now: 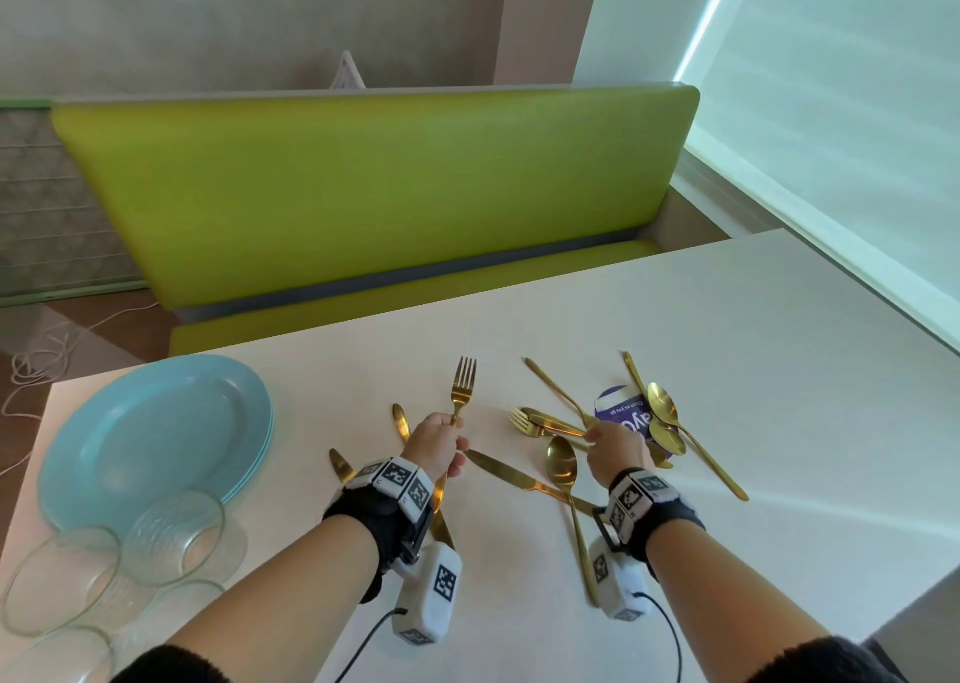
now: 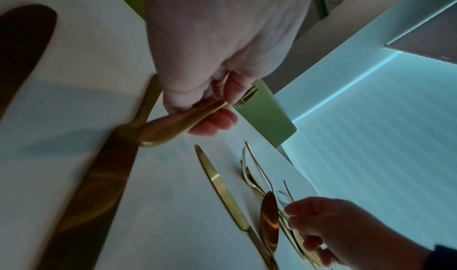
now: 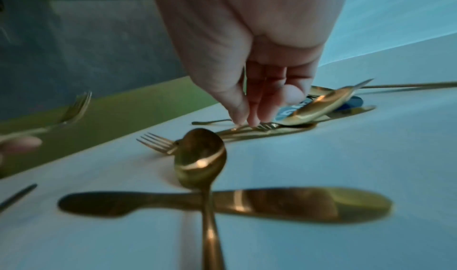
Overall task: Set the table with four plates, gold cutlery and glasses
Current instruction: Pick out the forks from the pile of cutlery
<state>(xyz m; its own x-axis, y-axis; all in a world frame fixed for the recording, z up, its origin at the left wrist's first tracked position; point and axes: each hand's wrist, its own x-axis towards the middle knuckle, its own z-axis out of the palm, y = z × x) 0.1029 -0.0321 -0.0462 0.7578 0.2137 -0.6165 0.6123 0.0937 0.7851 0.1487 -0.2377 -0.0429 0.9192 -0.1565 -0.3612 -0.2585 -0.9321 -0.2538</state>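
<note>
Gold handle, most of it swallowed by curled fingers: the left hand grips a fork upright off the table, tines toward the bench. Two knives beneath that wrist show only their tips. The right hand reaches down with thumb and fingertips pinched at a second fork in the pile; blur in the right wrist view leaves it unclear whether this fork is lifted. It covers part of a purple round label under the spoons. Nearer lie a knife and a spoon crossing it. Blue plates sit stacked at the left corner, glasses beside them, cut off by the frame. White table lies bare toward the window.
</note>
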